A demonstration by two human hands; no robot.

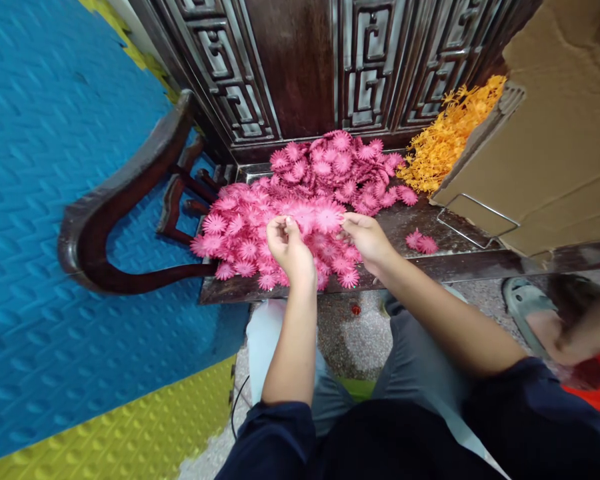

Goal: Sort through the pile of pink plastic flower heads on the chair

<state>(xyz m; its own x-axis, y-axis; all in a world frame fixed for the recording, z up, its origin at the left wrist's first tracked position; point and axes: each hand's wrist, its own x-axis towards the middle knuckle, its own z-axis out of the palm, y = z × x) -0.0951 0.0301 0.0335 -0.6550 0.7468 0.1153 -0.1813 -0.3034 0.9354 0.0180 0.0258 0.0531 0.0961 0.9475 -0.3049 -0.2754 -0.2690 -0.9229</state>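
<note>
My left hand (289, 245) is closed in a pinch at the left side of some pale pink artificial flowers (329, 217). At their right edge, the thumb and fingertips of my right hand (366, 237) are pinched together. The held petals are raised toward the camera and look brighter than those below. Beneath both hands spreads a heap of pink artificial flowers (247, 227) with spiky, flat petals. A darker pink pile (343, 163) lies behind it against the seat back. How the held pieces join is too blurred to tell.
The dark wooden bench (395, 227) has a curved armrest (125, 180) at left. A cardboard box (555, 153) stands at right, beside orange plastic pieces (437, 150) and a metal wire handle (475, 220). Loose pink flowers (421, 242) lie apart. Another person's sandaled foot (535, 313) is at right.
</note>
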